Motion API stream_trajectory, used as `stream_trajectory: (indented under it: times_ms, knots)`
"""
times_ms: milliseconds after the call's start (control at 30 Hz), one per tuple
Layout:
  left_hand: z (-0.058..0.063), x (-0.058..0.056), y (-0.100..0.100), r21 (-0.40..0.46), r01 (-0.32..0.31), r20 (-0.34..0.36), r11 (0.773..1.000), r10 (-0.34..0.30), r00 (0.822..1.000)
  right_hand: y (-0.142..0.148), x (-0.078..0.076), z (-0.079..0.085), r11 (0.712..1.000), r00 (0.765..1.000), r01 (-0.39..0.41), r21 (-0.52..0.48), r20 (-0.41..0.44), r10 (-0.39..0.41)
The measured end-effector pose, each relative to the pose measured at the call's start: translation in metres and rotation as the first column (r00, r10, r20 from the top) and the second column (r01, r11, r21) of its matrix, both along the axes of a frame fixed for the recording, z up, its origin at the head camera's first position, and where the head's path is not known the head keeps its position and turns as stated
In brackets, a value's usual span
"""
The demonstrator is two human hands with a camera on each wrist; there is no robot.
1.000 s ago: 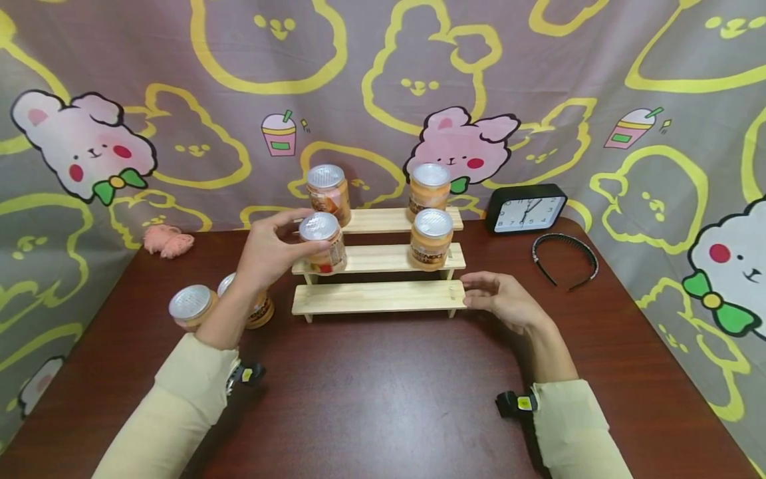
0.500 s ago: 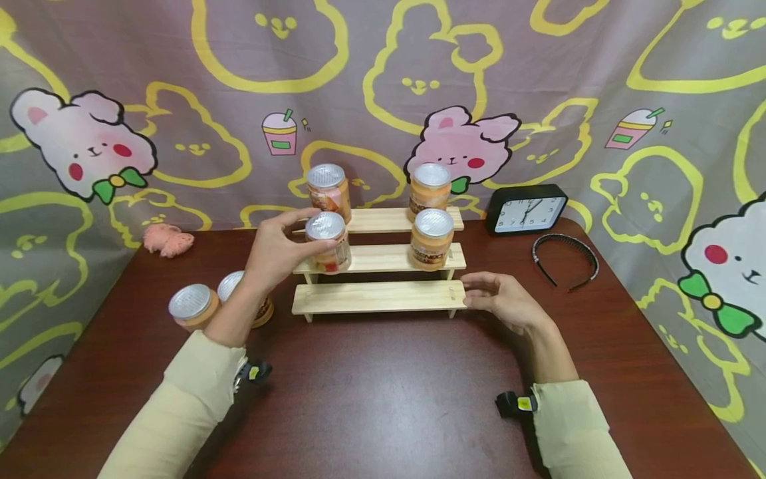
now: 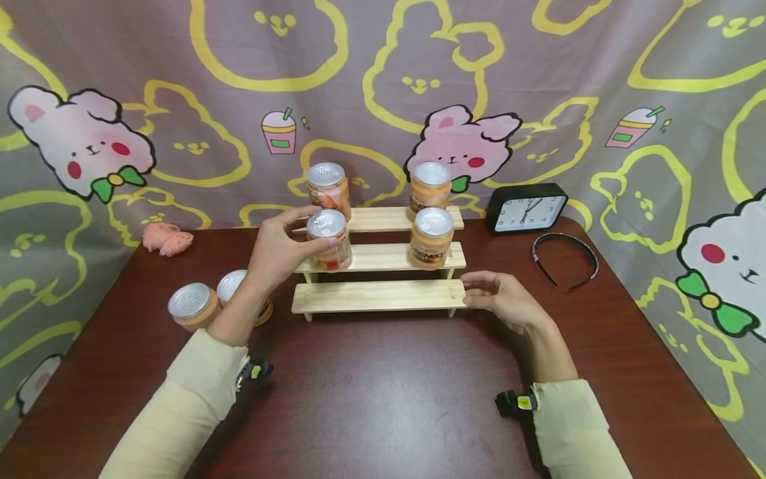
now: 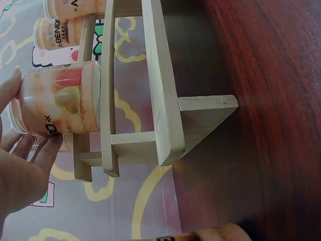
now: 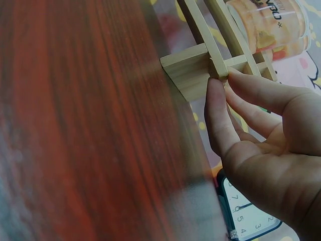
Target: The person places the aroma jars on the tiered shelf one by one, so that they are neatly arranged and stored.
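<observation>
In the head view, my left hand [image 3: 281,249] grips a jar [image 3: 330,245] with a silver lid and orange contents, thumb on its near side. The jar is upright at the left end of the middle step of a three-step wooden stand [image 3: 377,296]. From the left wrist view, the same jar [image 4: 60,100] appears at the middle step's board. My right hand [image 3: 505,301] pinches the right end of the lowest step, with thumb and finger on the board edge in the right wrist view. Another jar [image 3: 431,243] stands on the middle step's right end.
Two jars, one left [image 3: 329,193] and one right [image 3: 429,189], stand on the top step. Two more, including a jar [image 3: 194,306], sit on the table by my left forearm. A black clock [image 3: 528,208], a headband [image 3: 565,256] and a pink fuzzy item [image 3: 167,239] lie farther out.
My left hand and its jar have shifted slightly right along the middle step, mostly in the first half second. The right hand stays at the lowest step's end.
</observation>
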State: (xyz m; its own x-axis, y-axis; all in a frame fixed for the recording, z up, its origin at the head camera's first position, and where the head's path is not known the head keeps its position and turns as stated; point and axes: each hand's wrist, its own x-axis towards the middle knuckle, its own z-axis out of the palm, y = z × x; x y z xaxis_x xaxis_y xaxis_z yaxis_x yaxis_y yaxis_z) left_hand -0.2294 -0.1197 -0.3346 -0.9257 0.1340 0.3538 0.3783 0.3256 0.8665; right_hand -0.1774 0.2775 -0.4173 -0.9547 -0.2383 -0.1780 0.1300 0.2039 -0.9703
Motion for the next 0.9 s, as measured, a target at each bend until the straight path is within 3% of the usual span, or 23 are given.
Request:
stream_trajectory:
  times_ms: [667,900]
  knots:
    - [0.0004,0.0021,0.0008,-0.092,-0.034,-0.042,0.995,0.030,0.999,-0.0010,-0.0005,-0.0003,1.000,1.000,0.000,-0.007,0.005,0.000]
    - [-0.0009,0.0019,0.0004,-0.050,-0.002,-0.013,0.999,0.001,1.000,0.0004,-0.0002,-0.0010,1.000,1.000,-0.007,0.001,0.004,0.007]
